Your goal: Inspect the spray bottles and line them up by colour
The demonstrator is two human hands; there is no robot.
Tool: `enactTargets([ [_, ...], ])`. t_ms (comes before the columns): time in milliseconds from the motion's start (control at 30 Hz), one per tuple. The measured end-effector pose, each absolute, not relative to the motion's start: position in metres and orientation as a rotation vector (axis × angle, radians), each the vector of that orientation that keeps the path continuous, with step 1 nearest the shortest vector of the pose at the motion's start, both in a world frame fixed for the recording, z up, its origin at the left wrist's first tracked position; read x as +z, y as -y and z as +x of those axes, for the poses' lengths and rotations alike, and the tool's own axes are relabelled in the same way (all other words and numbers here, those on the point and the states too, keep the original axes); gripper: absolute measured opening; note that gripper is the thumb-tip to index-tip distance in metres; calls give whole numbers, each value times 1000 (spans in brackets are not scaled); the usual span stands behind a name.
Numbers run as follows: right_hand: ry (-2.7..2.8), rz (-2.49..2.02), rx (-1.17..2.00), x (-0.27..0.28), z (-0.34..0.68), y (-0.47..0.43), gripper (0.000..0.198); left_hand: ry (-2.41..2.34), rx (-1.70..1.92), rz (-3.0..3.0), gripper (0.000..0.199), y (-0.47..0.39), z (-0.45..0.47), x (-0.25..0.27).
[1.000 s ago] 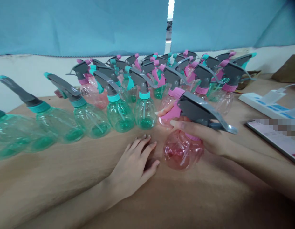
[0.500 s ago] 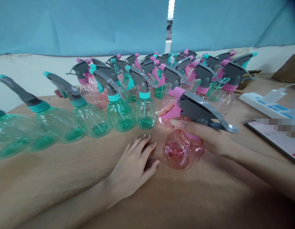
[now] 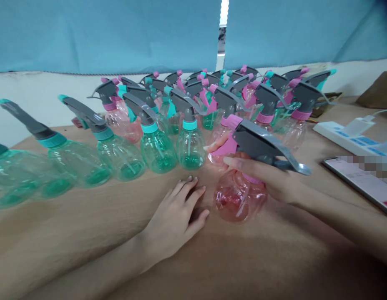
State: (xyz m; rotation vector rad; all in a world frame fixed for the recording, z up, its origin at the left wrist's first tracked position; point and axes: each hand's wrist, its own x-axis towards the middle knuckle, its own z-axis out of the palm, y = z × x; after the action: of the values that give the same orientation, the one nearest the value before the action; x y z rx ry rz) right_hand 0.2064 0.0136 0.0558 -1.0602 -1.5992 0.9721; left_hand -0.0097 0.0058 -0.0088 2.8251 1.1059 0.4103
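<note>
My right hand (image 3: 259, 168) is closed round the neck of a pink spray bottle (image 3: 237, 200), just under its grey head and pink trigger. Part of the far fingers is hidden behind the bottle. The bottle stands on the wooden table (image 3: 124, 212), its grey lever pointing right. Palm down on the tabletop, my left hand (image 3: 179, 210) lies with fingers apart and holds nothing. Just beyond it stand a green spray bottle (image 3: 191, 146) and a second green spray bottle (image 3: 157, 150), both with turquoise collars.
Several green spray bottles (image 3: 120, 158) line the left side. A crowd of pink and green bottles (image 3: 265, 108) fills the back. At right lie a phone (image 3: 353, 179), a white power strip (image 3: 343, 135) and a brown box (image 3: 376, 91). A blue cloth (image 3: 118, 37) hangs behind.
</note>
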Motion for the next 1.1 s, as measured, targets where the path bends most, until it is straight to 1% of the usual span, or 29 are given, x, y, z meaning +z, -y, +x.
enactTargets([
  [200,1564,-1115,968,52,209,-14,15,-1118,391,2815,42,-5,-11,-9],
  [400,1672,-994,970,49,212,-17,10,-1118,388,2827,41,-5,-11,-9],
  [567,1670,-982,888,52,210,-19,9,-1123,374,2833,40,-5,-11,-10],
  [767,1734,-1120,801,59,208,-15,19,-1121,406,2846,40,-5,-11,-10],
  [933,1743,-1436,543,58,212,-3,30,-1115,426,2849,39,-5,-11,-11],
  [1100,1937,-1385,419,46,224,8,31,-1128,419,2843,40,-6,-10,-11],
])
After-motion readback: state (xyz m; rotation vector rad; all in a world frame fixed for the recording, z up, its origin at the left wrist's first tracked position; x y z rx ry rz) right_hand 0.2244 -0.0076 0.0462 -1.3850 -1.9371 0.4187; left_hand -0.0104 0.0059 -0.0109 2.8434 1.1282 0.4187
